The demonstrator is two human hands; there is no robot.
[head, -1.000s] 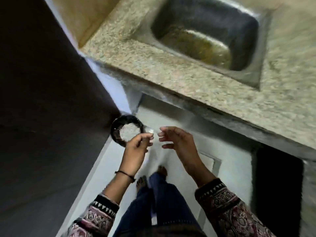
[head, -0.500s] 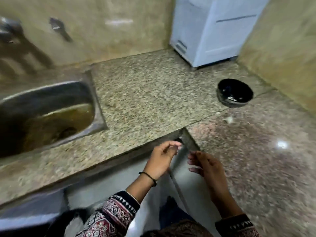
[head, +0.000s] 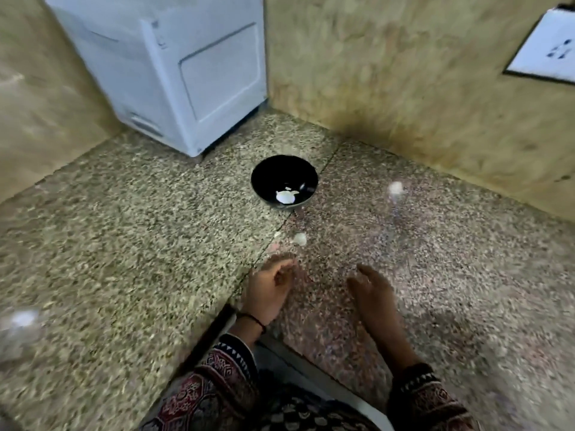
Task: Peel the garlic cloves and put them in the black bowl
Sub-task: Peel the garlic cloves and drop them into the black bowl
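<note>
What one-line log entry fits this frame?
left hand: curled, contents unclear | right hand: relaxed, empty | black bowl: white pieces inside | countertop: loose white piece before bowl

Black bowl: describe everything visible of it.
The black bowl is round, deep and glossy; the blur hides its material. It stands upright on the speckled stone counter, beside the seam between two slabs, in front of a white appliance. A few white pieces, likely garlic, lie against its near inner wall. The left hand and right hand are nearer the camera, apart from it.
</note>
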